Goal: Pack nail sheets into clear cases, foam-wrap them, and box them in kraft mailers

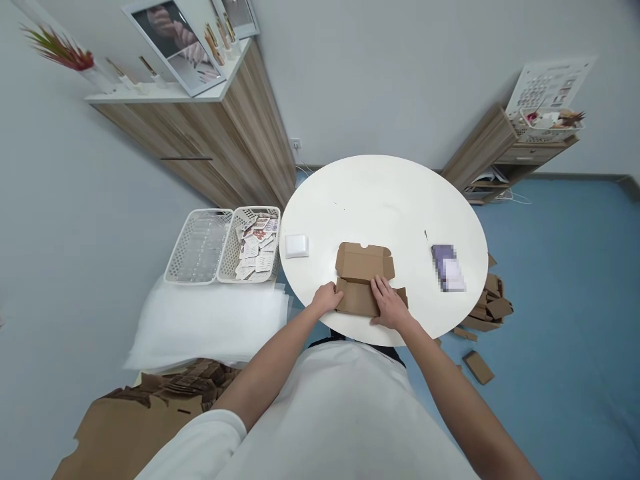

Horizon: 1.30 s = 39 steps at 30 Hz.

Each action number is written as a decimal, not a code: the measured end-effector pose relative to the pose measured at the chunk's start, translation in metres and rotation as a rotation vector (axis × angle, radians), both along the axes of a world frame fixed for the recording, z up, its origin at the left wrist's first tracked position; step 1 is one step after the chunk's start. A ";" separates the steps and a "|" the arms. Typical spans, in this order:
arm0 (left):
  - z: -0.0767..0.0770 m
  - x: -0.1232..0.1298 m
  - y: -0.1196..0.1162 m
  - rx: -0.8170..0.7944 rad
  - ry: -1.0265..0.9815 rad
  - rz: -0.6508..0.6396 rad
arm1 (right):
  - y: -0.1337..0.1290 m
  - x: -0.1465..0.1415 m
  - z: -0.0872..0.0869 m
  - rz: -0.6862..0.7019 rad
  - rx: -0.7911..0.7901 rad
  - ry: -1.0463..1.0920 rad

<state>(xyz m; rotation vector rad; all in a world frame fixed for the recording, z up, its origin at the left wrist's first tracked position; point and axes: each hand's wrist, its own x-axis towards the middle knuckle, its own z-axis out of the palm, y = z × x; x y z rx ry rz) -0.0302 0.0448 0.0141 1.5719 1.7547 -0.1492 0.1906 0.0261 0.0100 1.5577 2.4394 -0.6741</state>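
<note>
A brown cardboard box (365, 261), partly folded with its lid laid back, lies at the near side of the round white table (380, 187). At the box's left end my left hand (327, 297) is closed, its fingers pinching the side flap. My right hand (389, 303) rests with outstretched fingers on the right part of the box, beside a side flap that sticks out. Part of the box's right side is hidden under that hand.
Left on the table is a small white packet (297, 246); right, a blurred purple item (449, 268). Two white baskets (199, 212) stand left, one with cards (257, 247), above white sheets (210, 327) and flat cardboard (135, 427). Folded boxes (487, 307) lie on the floor.
</note>
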 end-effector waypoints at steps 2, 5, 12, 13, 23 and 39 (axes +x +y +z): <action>0.000 -0.001 0.000 -0.006 0.021 -0.018 | -0.002 0.000 0.002 0.030 -0.016 0.000; -0.001 -0.001 -0.003 0.005 0.058 -0.025 | -0.006 -0.002 0.004 0.048 -0.023 0.018; 0.001 0.005 -0.015 0.058 0.086 -0.026 | -0.013 -0.008 0.007 0.001 -0.017 0.003; 0.003 0.004 -0.018 0.081 0.071 -0.023 | -0.014 -0.009 0.008 -0.001 -0.019 -0.005; 0.021 -0.006 -0.031 0.182 -0.089 -0.229 | -0.021 -0.015 0.013 0.019 -0.017 -0.057; 0.018 -0.001 -0.031 0.139 -0.119 -0.226 | -0.082 0.039 0.022 -0.536 -0.099 0.258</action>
